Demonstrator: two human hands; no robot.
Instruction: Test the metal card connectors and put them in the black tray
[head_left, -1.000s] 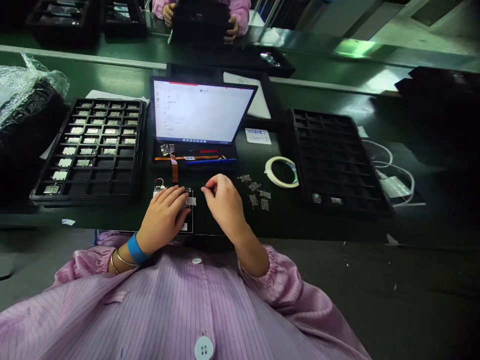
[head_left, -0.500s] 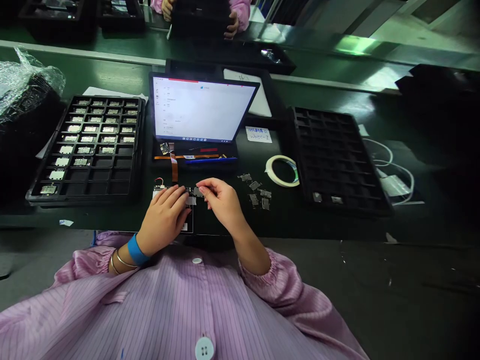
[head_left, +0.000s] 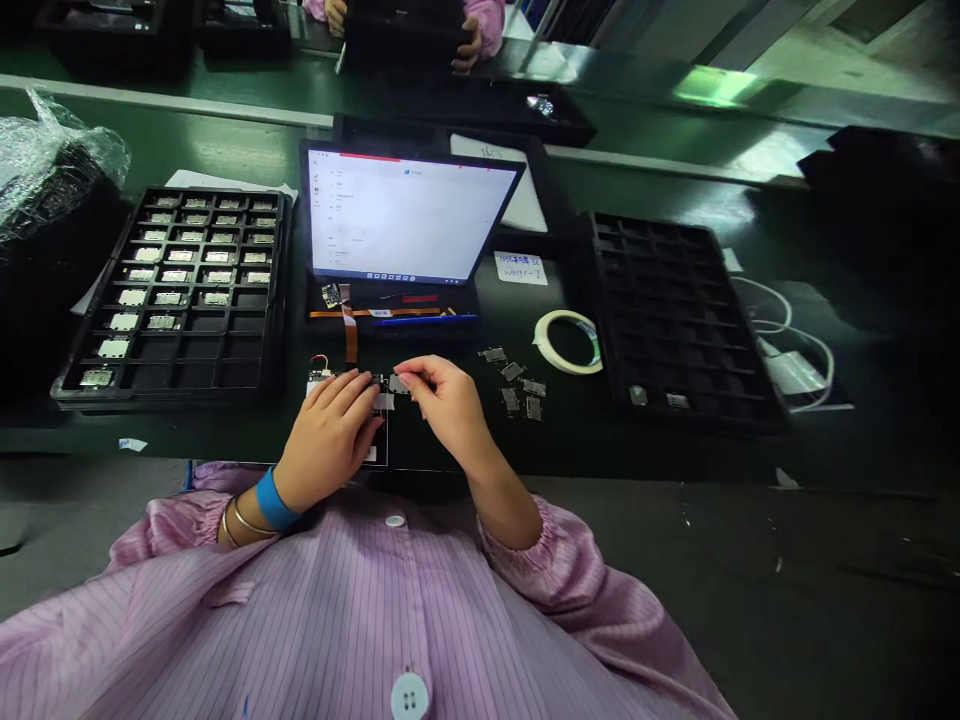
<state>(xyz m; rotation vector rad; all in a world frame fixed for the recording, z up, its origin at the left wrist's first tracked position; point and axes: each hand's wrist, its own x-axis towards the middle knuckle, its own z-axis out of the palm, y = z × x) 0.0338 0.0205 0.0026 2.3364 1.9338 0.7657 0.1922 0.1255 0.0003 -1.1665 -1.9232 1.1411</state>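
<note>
My left hand [head_left: 328, 432] lies flat, fingers stretched forward, over a circuit board assembly [head_left: 318, 378] at the table's front edge. Most of that assembly is hidden beneath the palm and fingers. Between thumb and forefinger, my right hand [head_left: 448, 408] pinches a small grey circuit board [head_left: 398, 384] at the assembly's right side. Whether the two are joined cannot be made out. An orange ribbon cable [head_left: 350, 338] runs from the assembly toward a lit screen [head_left: 409, 220]. Several loose small boards [head_left: 512, 371] lie to the right of my right hand.
A compartment tray [head_left: 274, 300] with many small boards stands at left. Another black tray [head_left: 694, 320] at right holds two pieces in its front row. A tape roll [head_left: 551, 352], a blue pen-like tool [head_left: 424, 321] and a handwritten label [head_left: 521, 268] lie between. Opposite, a person's hands [head_left: 466, 48] hold a black object.
The view has shifted very slightly. Both hands keep nearly the same place and grip, and the small circuit board stays between my right finger and thumb.
</note>
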